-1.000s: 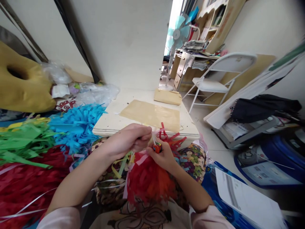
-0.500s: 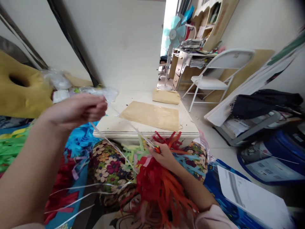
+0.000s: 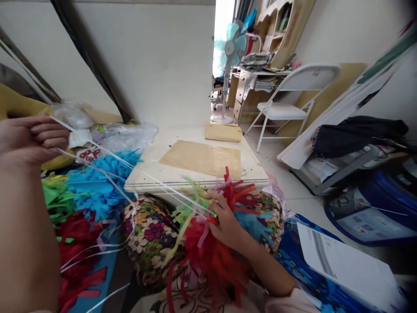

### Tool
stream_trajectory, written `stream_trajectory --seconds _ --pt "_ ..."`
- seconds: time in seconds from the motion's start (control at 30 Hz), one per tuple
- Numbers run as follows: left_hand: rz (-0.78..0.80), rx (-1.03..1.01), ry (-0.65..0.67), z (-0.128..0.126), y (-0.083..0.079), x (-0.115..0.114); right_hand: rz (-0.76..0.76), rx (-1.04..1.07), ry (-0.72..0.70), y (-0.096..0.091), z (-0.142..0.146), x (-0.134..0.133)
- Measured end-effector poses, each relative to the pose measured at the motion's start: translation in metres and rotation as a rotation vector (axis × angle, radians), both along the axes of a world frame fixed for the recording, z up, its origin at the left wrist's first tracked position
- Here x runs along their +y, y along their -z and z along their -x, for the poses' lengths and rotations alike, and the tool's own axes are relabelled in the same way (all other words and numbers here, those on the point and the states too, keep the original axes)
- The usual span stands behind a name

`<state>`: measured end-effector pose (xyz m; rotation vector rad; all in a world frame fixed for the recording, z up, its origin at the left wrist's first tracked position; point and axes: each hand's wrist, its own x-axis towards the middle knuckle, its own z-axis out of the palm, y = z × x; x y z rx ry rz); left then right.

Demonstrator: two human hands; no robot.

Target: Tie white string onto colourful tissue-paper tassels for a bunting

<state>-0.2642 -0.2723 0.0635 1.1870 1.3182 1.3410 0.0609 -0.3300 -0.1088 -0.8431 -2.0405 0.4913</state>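
Note:
My right hand [image 3: 224,219] grips a bundle of paper strips [image 3: 211,252], mostly red with some green and pink, in my lap. My left hand [image 3: 32,139] is raised far out to the left, fingers closed on thin white ribbon [image 3: 130,171]. The ribbon runs taut from that hand down to the bundle at my right hand. More loose white ribbon [image 3: 94,252] trails below over my floral-patterned knees [image 3: 150,234].
Piles of blue strips [image 3: 97,178], green strips [image 3: 55,195] and red strips [image 3: 74,230] lie at left. A low white table [image 3: 156,178] with a brown sheet [image 3: 202,158] stands ahead. A folding chair [image 3: 286,108], a fan [image 3: 228,48] and printed papers [image 3: 342,265] are on the right.
My left hand has pulled the white ribbon away from the bundle, up and far to the left, drawing it taut. My right hand stays on the bundle.

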Motion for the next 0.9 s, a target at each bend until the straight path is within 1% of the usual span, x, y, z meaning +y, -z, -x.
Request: stream_trajectory --seconds 0.07,0.13,0.23,0.3,0.4,0.47,0.53,0.63,0.73,0.9 --pt "-0.003 -0.015 -0.008 0.0 -0.001 0.0 -0.059 0.007 -0.065 -0.002 0.001 -0.001" --pt "0.027 -0.044 0.008 0.0 -0.002 0.005 -0.088 0.037 -0.159 -0.002 0.001 0.0" --pt "0.024 -0.147 -0.064 0.003 -0.004 0.019 -0.05 0.096 -0.301 0.0 0.0 0.001" --pt "0.011 -0.218 -0.107 0.004 -0.005 0.029 0.016 0.134 -0.345 0.0 0.0 0.001" --pt "0.0 -0.248 -0.136 0.001 -0.009 0.036 0.147 0.146 -0.357 -0.002 -0.002 0.001" --pt "-0.02 -0.232 -0.134 -0.002 -0.011 0.036 0.244 0.142 -0.378 -0.004 -0.004 0.002" --pt "-0.036 -0.207 -0.112 -0.005 -0.013 0.033 0.306 0.19 -0.393 -0.004 -0.005 0.003" --pt "-0.044 -0.174 -0.121 -0.012 -0.014 0.029 0.285 0.305 -0.344 -0.003 -0.007 0.006" --pt "-0.011 -0.156 -0.141 -0.018 -0.012 0.027 0.246 0.361 -0.269 0.0 -0.008 0.01" --pt "0.065 -0.186 -0.103 -0.019 -0.005 0.029 0.244 0.478 -0.244 0.009 -0.007 0.015"
